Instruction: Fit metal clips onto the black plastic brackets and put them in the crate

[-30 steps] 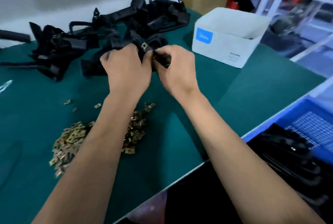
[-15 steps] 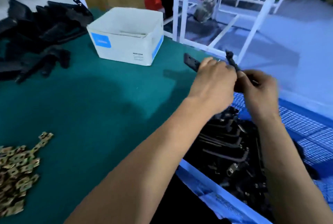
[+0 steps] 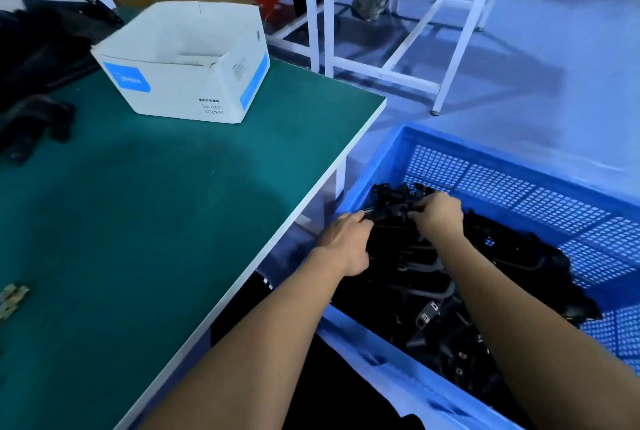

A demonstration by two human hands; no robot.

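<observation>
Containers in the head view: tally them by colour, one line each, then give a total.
White cardboard box on the green table top: 1
Blue perforated plastic crate beside the table: 1
Total: 2

**Two bare forearms and hands, seen from above**

Both arms are uncovered from the bottom edge of the view to the fingertips, with no sleeve in sight. The left hand (image 3: 346,239) and right hand (image 3: 440,216) wear no gloves. No ring, watch or wristband shows on the visible sides of either wrist.
</observation>
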